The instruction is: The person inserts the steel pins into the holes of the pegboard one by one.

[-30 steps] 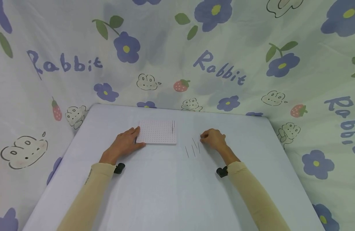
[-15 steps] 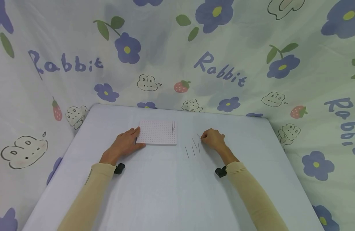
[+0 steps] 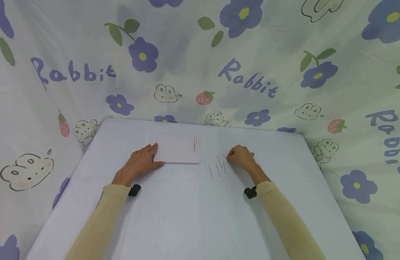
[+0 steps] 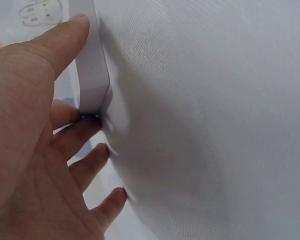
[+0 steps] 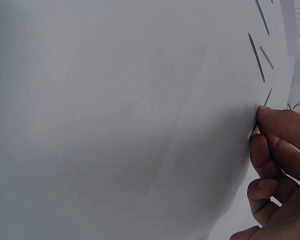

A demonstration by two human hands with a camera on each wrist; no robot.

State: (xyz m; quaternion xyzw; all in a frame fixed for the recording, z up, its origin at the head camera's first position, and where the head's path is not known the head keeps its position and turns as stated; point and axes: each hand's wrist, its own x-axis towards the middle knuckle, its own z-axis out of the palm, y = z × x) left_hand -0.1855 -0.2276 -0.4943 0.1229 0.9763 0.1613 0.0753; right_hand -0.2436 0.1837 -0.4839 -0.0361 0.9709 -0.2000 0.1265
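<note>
Right hand (image 3: 241,157) pinches one thin stick (image 5: 267,97) between thumb and forefinger, the other fingers curled in, and the stick's free end pokes out past the fingertips toward the left side of the desk (image 3: 186,216). Four loose sticks (image 5: 256,57) lie slanted on the desk just beside that hand, between it and a white perforated board (image 3: 175,150); each has its far end leaning left. The board sits near the desk's far edge, closer to the far left corner than to the far right one. A few dark slim lines (image 3: 194,144) show by its right edge, though I cannot tell whether they stand in holes or lie flat. Left hand (image 3: 142,160) is spread rather than clenched, thumb touching the board's near edge, fingertips against its left edge. Beige sleeves (image 3: 294,224) cover both forearms, and behind the desk hangs a flowered cloth (image 3: 186,54) lettered "Rabbit"
</note>
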